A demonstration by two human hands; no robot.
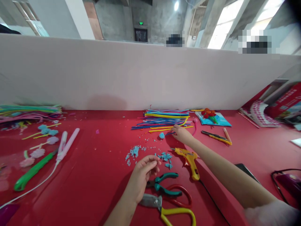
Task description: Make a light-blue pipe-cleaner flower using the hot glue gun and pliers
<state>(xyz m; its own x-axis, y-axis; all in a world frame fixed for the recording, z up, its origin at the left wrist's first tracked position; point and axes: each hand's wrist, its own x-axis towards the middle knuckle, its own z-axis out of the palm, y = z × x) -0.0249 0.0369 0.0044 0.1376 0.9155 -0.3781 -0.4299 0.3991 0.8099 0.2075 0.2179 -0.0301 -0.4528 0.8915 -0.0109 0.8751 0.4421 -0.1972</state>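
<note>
My right hand (181,133) is closed on the dark blue pipe cleaner (168,134), which carries a small light-blue fluffy ball (161,135) at its far end. Just behind that hand lies a bundle of colored pipe cleaners (164,117). Nearer to me, my left hand (144,172) hovers with loosely curled fingers and nothing visible in it. Light-blue clippings (134,151) and short cut pieces (165,156) lie beyond its fingers. Beside it are teal-handled pliers (164,182) and yellow-handled cutters (162,205). A yellow glue gun (188,158) rests below my right forearm.
On the left lie a green-handled tool (35,171), a pink-and-white corded iron (68,144), fluffy flowers (37,153) and more pipe cleaners (30,113). A utility knife (216,137) and a blue packet (222,119) are at right. A white partition (117,72) borders the red table (89,179).
</note>
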